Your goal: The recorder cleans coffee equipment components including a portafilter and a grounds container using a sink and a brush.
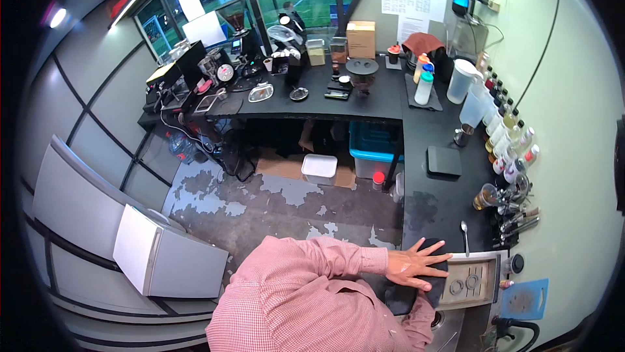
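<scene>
My left hand (416, 268) lies spread, palm down, on a dark cloth (434, 293) at the counter's edge, with its fingers pointing right. My right forearm reaches under the left hand; the right hand itself is hidden beneath the left hand and the cloth. Just right of the cloth is a shallow tray (481, 300) with a light rim and two ring shapes in it. A metal spoon (465, 237) lies above the tray, its handle end near the rim.
A black scale-like slab (444, 161), a metal cup (463, 135) and a row of bottles stand on the right counter. A blue cutting board (524, 299) and a black faucet (518, 325) are at lower right. A refrigerator (185, 264) stands at left.
</scene>
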